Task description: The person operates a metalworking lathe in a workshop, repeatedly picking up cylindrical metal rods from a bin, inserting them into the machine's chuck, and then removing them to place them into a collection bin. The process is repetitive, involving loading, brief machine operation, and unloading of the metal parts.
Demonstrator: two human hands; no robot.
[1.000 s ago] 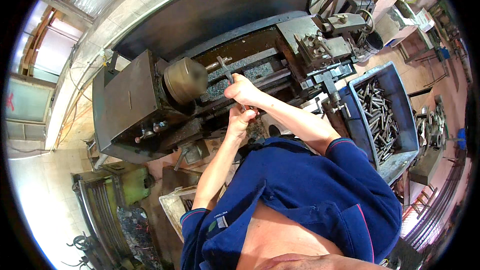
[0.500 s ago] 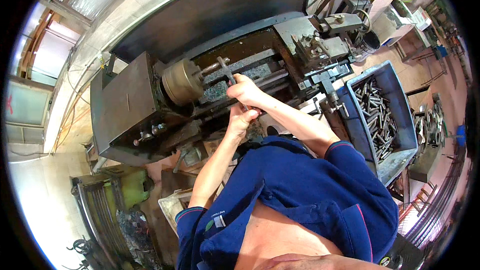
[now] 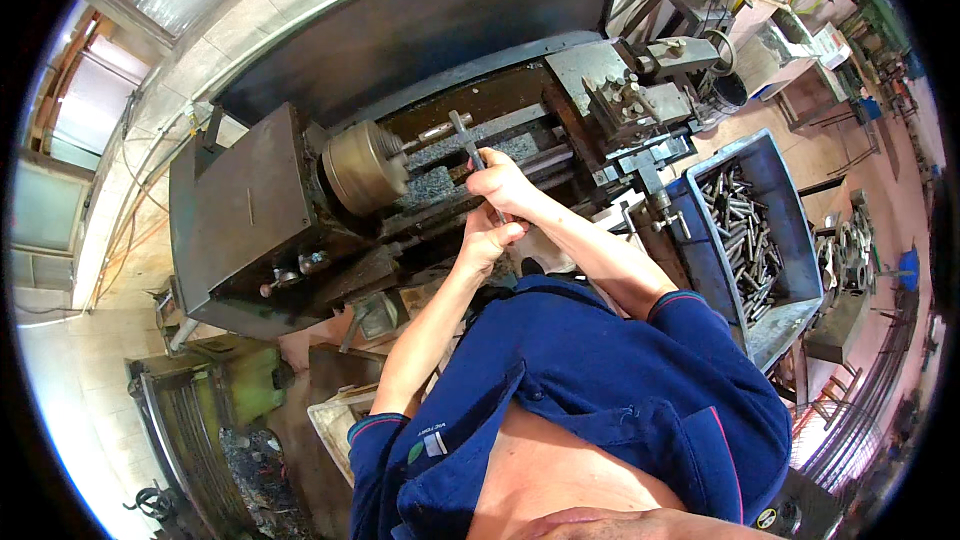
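Both my hands are closed round a long flat grey bar that looks like a file point(image 3: 465, 136). My right hand point(image 3: 498, 185) wraps its middle, and my left hand point(image 3: 490, 240) grips the near end just below, close against the right. The file's far end lies at a shiny metal rod point(image 3: 440, 130), which sticks out from the lathe chuck point(image 3: 362, 168). Whether file and rod touch, I cannot tell. Motion smears the chuck's right edge.
A blue crate point(image 3: 800, 230) of metal rods point(image 3: 742, 230) stands at my right. The tool post point(image 3: 625, 100) and carriage lie right of my hands. Metal chips point(image 3: 430, 185) cover the lathe bed. Control levers point(image 3: 290, 275) jut from the headstock point(image 3: 240, 205).
The view has shifted slightly. The file and both hands have moved a little to the right along the rod, away from the chuck. The grip of both hands is the same.
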